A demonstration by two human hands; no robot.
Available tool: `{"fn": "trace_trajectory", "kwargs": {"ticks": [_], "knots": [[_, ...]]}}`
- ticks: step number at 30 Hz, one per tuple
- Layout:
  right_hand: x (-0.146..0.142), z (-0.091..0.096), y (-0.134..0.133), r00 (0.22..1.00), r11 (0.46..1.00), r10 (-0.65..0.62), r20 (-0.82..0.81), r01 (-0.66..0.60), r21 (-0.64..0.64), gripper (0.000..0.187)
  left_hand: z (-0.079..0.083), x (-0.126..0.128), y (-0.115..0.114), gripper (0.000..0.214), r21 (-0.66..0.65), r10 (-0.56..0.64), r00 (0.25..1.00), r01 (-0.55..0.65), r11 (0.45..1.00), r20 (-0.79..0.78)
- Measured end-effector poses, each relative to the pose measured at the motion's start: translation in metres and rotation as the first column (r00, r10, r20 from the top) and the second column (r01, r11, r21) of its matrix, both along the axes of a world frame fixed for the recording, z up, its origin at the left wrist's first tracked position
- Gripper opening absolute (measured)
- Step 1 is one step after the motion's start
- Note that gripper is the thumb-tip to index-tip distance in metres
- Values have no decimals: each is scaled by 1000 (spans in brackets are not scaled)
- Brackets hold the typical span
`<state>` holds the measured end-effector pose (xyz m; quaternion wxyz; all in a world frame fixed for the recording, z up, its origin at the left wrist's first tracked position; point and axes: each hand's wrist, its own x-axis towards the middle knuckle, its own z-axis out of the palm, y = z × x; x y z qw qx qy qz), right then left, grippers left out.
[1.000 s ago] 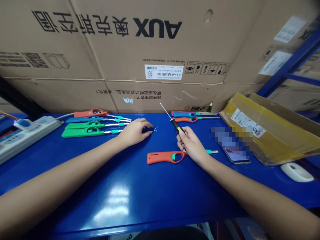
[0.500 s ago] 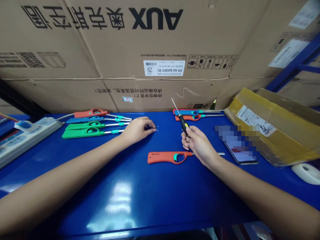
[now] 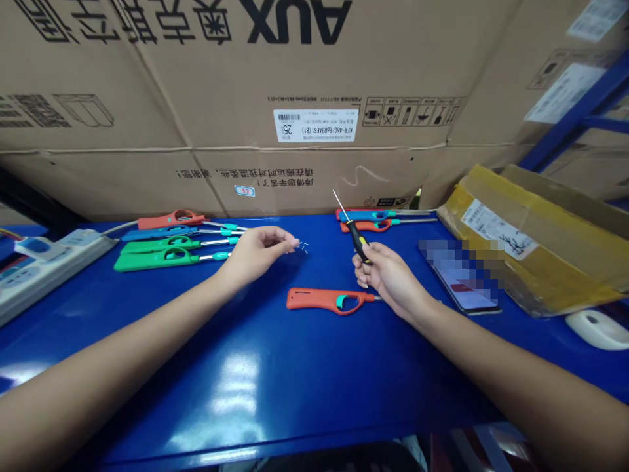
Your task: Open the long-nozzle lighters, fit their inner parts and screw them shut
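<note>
In the head view, my left hand has its thumb and fingers pinched together above the blue table; what is between the tips is too small to make out. Just beside them lie several tiny shiny slivers, perhaps small screws. My right hand grips a black and yellow screwdriver, its thin shaft pointing up and to the left. An orange long-neck lighter lies in front of me, its metal neck running behind my right wrist.
Green lighters, a blue one and an orange one lie at the left, beside a white power strip. More lighters lie at the back. At right are a phone, yellow-taped carton and white mouse.
The fingertips of my left hand have closed into a tighter pinch beside the slivers. My right hand still holds the screwdriver at much the same tilt. The whole view has shifted slightly.
</note>
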<state>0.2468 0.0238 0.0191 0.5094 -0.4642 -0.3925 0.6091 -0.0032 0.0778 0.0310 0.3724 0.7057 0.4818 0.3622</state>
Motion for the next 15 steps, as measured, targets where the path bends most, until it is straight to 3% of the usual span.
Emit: {"fn": "trace_trajectory", "kwargs": {"ticks": [6, 7, 11, 15], "knots": [[2, 9, -2, 995, 995, 34, 91, -42, 88, 39, 11, -7, -62, 45, -222, 72, 967, -16, 975, 246], [1, 10, -3, 994, 993, 23, 105, -35, 109, 38, 11, -8, -69, 42, -319, 120, 937, -10, 948, 329], [-2, 16, -6, 993, 979, -66, 99, 45, 201, 31, 3, -13, -79, 35, -529, 268, 830, 38, 848, 490], [-4, 22, -8, 994, 961, -109, 24, 99, 258, 24, -4, -16, -78, 31, -553, 261, 821, 78, 829, 507]]}}
